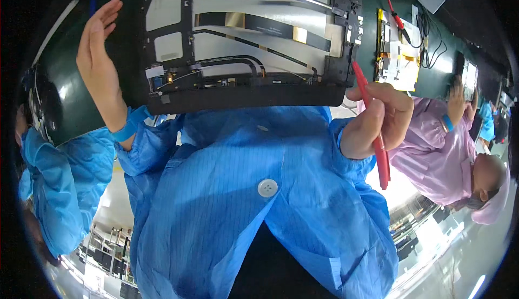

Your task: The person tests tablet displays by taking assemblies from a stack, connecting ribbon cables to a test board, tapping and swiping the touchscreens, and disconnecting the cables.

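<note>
An opened tablet (243, 55) lies back-side up on the dark green table (65, 88), showing a black frame, silver plates, flat ribbon cables and thin wires. My left hand (97, 55) is open and flat, fingers straight, standing against the tablet's left edge. My right hand (378, 118) is shut on a slim red tool (381, 153), held like a pen. The tool's tip touches the lower right corner of the tablet frame. My blue coat fills the lower middle of the view.
A second opened device (397, 55) with yellow tape lies to the right, with red and black leads (397, 20) running over it. A person in a pink coat (432, 153) works at the right, hands on the table. Another person's blue sleeve (48, 180) is at the left.
</note>
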Motion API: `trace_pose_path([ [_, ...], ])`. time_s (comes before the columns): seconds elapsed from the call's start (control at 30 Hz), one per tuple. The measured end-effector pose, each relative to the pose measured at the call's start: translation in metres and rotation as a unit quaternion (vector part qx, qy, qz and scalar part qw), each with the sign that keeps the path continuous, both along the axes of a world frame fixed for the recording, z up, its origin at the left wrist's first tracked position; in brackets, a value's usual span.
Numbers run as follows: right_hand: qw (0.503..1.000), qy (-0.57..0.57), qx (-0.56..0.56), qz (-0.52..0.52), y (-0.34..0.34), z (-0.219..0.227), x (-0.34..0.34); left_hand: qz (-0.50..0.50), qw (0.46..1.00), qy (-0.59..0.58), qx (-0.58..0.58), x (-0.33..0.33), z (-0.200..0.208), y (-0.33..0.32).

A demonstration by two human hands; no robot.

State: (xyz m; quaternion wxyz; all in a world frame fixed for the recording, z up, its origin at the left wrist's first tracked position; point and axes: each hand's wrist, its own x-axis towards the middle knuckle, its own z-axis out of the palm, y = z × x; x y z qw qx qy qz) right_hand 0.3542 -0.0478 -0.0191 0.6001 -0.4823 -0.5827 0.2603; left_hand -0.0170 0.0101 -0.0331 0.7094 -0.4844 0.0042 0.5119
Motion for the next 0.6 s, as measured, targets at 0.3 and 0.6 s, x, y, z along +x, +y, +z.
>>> trace_pose_path([
  [0.3, 0.993, -0.080, -0.078, -0.040, -0.005, -0.009, -0.004, -0.096, 0.056, 0.984, 0.141, 0.034, -0.025, -0.010],
  [0.6, 0.981, -0.159, -0.102, -0.047, -0.004, -0.001, -0.005, -0.117, 0.029, 0.983, 0.138, 0.033, -0.023, -0.012],
])
